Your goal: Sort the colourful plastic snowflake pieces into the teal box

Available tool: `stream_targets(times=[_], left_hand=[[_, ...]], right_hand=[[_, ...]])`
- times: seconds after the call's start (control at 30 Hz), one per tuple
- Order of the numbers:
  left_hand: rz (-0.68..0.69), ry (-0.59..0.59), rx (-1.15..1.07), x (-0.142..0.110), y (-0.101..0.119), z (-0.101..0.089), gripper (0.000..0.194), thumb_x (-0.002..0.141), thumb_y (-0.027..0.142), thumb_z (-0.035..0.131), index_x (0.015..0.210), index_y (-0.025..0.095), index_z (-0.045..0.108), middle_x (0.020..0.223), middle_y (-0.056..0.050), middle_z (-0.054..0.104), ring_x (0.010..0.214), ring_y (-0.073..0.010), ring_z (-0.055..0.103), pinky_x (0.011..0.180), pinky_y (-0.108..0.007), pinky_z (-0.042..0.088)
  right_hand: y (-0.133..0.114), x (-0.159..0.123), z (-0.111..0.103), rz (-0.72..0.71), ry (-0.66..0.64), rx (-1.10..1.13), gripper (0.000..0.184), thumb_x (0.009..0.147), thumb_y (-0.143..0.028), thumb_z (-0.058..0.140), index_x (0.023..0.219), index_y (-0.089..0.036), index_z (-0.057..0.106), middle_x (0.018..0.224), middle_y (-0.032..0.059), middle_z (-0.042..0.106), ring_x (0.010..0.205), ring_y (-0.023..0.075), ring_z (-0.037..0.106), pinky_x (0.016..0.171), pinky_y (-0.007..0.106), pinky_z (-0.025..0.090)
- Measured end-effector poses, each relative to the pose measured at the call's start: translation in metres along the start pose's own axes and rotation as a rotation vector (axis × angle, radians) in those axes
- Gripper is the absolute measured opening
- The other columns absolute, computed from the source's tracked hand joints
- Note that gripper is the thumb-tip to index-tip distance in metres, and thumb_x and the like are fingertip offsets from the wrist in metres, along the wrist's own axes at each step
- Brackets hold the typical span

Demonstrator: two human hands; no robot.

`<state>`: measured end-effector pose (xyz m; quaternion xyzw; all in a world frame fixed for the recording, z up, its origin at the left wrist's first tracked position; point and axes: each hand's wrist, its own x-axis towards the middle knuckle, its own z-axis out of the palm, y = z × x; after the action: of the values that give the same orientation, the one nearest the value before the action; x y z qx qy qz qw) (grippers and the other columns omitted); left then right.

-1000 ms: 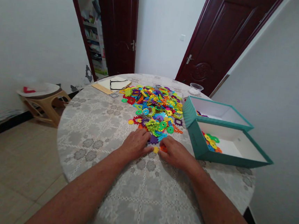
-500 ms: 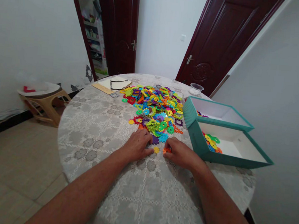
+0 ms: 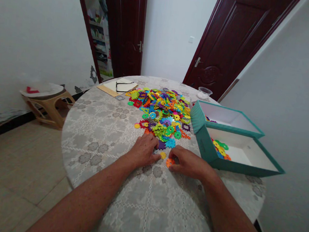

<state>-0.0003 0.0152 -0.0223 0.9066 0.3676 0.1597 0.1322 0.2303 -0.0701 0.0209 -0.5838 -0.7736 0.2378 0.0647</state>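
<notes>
Toothed, gear-shaped plastic pieces in many colours lie in a heap [image 3: 165,111] on the table. At its near edge my left hand [image 3: 145,149] rests palm down, thumb spread from the fingers. Those fingers reach toward a purple square piece [image 3: 161,144], and the thumb tip is beside a small yellow gear piece [image 3: 163,155]. My right hand [image 3: 187,162] has its thumb and curled forefinger around an orange gear piece [image 3: 169,163] just above or on the cloth. A blue gear piece [image 3: 171,143] sits just beyond the right hand.
A teal box [image 3: 208,146] with two white-lined compartments stands on the right, some coloured pieces inside. Eyeglasses [image 3: 124,87] rest on papers at the back left. A clear plastic bowl [image 3: 204,91] is at the back right. A patterned cloth [image 3: 94,125] covers the round table.
The orange piece shows more fully between my right thumb and forefinger and sits slightly nearer me. My left hand stays about where it was. The whole view has shifted a little.
</notes>
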Motion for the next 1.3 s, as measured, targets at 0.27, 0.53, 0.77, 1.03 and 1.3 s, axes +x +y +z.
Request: stream_targets(times=[0.27, 0.53, 0.77, 1.03, 1.3], left_hand=[[-0.030, -0.013, 0.000, 0.001, 0.002, 0.000, 0.031, 0.082, 0.044, 0.077, 0.100, 0.025, 0.062, 0.111, -0.007, 0.059, 0.108, -0.0291, 0.055, 0.088, -0.041, 0.046], [-0.013, 0.007, -0.001, 0.001, 0.000, 0.002, 0.031, 0.082, 0.045, 0.077, 0.101, 0.025, 0.062, 0.112, -0.007, 0.059, 0.108, -0.0290, 0.055, 0.087, -0.040, 0.045], [-0.011, 0.009, -0.004, 0.002, 0.000, 0.002, 0.032, 0.083, 0.048, 0.078, 0.099, 0.025, 0.063, 0.110, -0.007, 0.061, 0.108, -0.0290, 0.056, 0.085, -0.039, 0.045], [0.002, -0.056, -0.060, 0.001, -0.003, -0.010, 0.036, 0.081, 0.048, 0.081, 0.102, 0.024, 0.064, 0.113, -0.007, 0.062, 0.109, -0.0283, 0.057, 0.091, -0.039, 0.047], [-0.004, -0.076, -0.041, -0.006, -0.023, -0.022, 0.051, 0.080, 0.043, 0.081, 0.123, 0.026, 0.060, 0.128, -0.010, 0.063, 0.119, -0.0301, 0.057, 0.101, -0.043, 0.046]], right_hand=[[-0.014, 0.011, 0.010, 0.008, 0.103, 0.153, 0.009, 0.088, -0.019, 0.063, 0.097, -0.021, 0.064, 0.089, -0.0008, 0.067, 0.079, 0.0164, 0.058, 0.068, 0.026, 0.037], [-0.014, 0.019, 0.022, 0.035, 0.194, 0.059, 0.016, 0.089, -0.025, 0.067, 0.103, -0.018, 0.070, 0.102, 0.0067, 0.070, 0.092, 0.0215, 0.062, 0.079, 0.029, 0.042], [-0.014, 0.023, 0.020, 0.043, 0.168, 0.083, 0.010, 0.086, -0.025, 0.067, 0.092, -0.019, 0.063, 0.093, 0.0028, 0.066, 0.084, 0.0188, 0.058, 0.070, 0.027, 0.038], [-0.023, 0.019, 0.014, -0.032, 0.295, 0.177, 0.017, 0.090, -0.018, 0.054, 0.104, -0.023, 0.061, 0.094, 0.0008, 0.070, 0.085, 0.0188, 0.062, 0.075, 0.027, 0.044], [0.042, -0.022, -0.049, 0.234, 1.212, -0.358, 0.023, 0.096, -0.024, 0.050, 0.111, -0.019, 0.067, 0.103, 0.0138, 0.068, 0.102, 0.0305, 0.061, 0.094, 0.043, 0.047]])
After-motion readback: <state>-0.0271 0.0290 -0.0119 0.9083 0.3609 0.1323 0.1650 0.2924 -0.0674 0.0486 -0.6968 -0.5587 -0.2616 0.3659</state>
